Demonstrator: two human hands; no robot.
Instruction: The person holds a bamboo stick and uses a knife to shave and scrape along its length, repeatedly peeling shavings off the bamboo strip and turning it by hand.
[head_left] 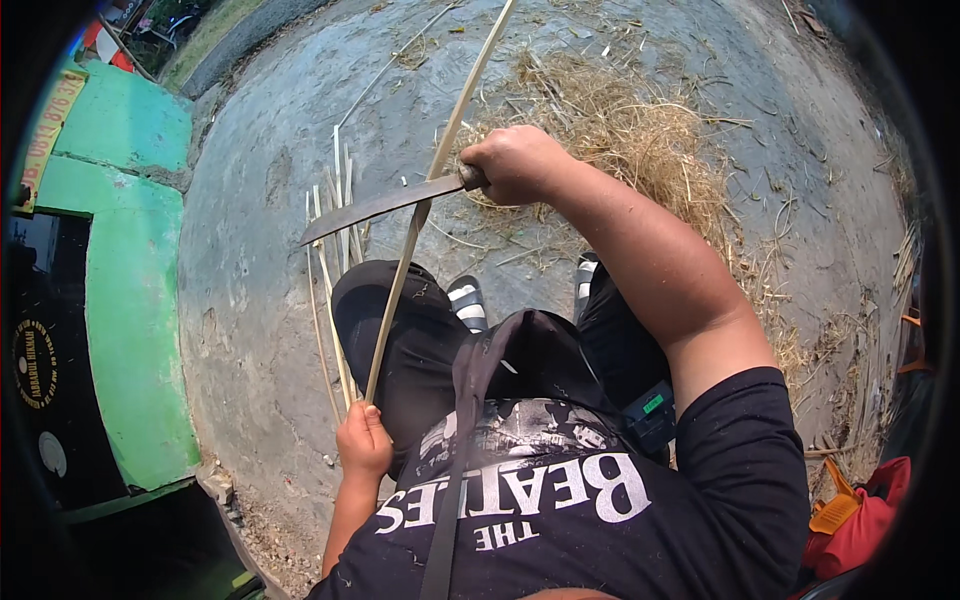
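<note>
Right hand (pixel 515 163): fist closed around the handle of a long curved blade (pixel 385 203), which extends toward 9 o'clock and lies across a long bamboo strip (pixel 420 215). Left hand (pixel 363 440): closed on the strip's near end, at about 7 o'clock from the blade contact. The strip runs from that hand up past the blade to 12 o'clock, over the left knee (pixel 385 310).

Around them: loose cut strips (pixel 335 200) lie on the concrete ground (pixel 250 200) at 9 o'clock; a heap of dry shavings (pixel 630 130) sits at 1 o'clock; sandalled feet (pixel 468 300) are directly below the blade.

Risk assessment: the edge works just above the thigh, and a slip off the thin strip would likely carry it into the leg or down toward the left hand. The strip is long and flexible; bowing under pressure could make the blade skid or split the strip off-line. Splinters are likely at the gripping fingers.
</note>
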